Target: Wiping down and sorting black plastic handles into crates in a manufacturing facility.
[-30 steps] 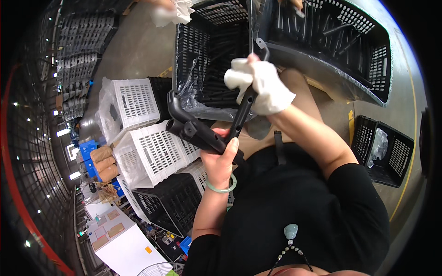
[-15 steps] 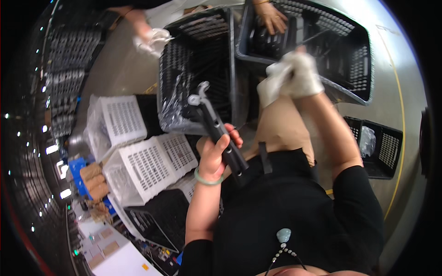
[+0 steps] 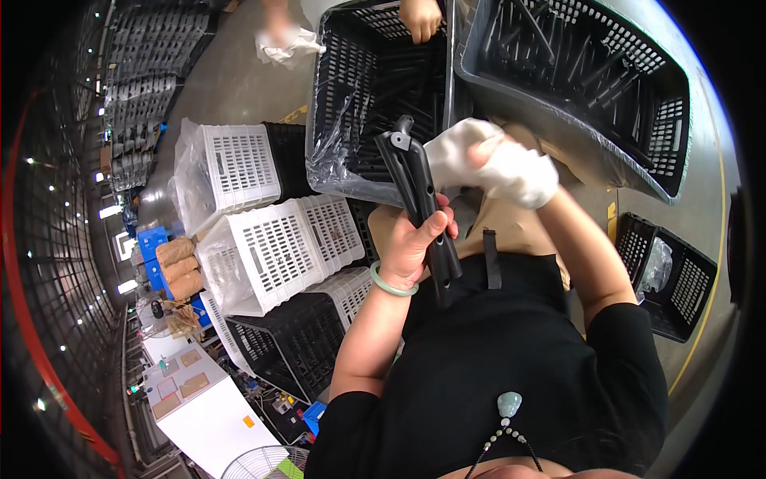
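Note:
My left hand (image 3: 416, 243), with a pale green bangle at its wrist, is closed around a black tubular metal part (image 3: 416, 180). The part slants up and away from me. Its far end shows a bracket-like joint, with a second black tube lying alongside the first. A crumpled white cloth (image 3: 523, 177) is wrapped about my right hand (image 3: 483, 153), whose thumb pokes out of it. The cloth's left edge is right beside the part's upper end; I cannot tell whether they touch. Beyond the part stands a black crate (image 3: 339, 188) lined with clear plastic, holding several black tubes.
Another black crate (image 3: 558, 144) of tubes stands far right. A co-worker's hand (image 3: 420, 19) reaches over the first crate; another hand holds a white cloth (image 3: 289, 48). White crates (image 3: 271, 255) are at left, a small black crate (image 3: 678, 279) at right.
The cloth in my right hand has come down and left to beside the part. The part has turned in my left hand. A co-worker's hand has left the right crate for the left one.

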Available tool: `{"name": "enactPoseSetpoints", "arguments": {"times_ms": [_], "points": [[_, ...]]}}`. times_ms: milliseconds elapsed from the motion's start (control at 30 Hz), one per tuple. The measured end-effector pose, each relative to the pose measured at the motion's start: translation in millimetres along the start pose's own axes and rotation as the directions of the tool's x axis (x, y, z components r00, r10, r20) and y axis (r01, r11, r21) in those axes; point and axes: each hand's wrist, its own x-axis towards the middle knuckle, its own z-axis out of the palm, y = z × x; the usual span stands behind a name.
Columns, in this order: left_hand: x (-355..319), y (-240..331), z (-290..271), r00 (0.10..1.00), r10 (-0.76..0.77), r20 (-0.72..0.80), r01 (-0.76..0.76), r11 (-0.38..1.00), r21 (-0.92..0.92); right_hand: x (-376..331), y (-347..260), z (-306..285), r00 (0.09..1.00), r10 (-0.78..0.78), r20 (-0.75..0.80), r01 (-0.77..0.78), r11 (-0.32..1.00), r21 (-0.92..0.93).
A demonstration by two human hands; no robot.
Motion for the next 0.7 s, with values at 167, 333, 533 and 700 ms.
{"name": "enactPoseSetpoints", "arguments": {"times_ms": [167,333,533,700], "points": [[0.9,-6.6,-0.7,0.991,0.124,-0.056,-0.096,0.932,0.350,20.6,13.6,64.9,0.821,0.436,-0.369,-0.392,0.900,0.191],[-36.7,8.3,0.6,0.999,-0.046,0.026,0.043,0.993,0.106,31.2,13.7,38.0,0.900,0.196,-0.390,0.109,0.764,0.636],[-47.3,9.7,-1.3,0.994,0.008,0.109,-0.009,1.000,0.003,40.9,14.0,22.6,0.962,0.011,-0.273,0.256,0.317,0.913],[-53.7,9.7,24.2,0.992,0.063,-0.113,-0.019,0.935,0.354,37.0,19.0,30.5,0.888,0.383,-0.255,0.070,0.434,0.898]]}}
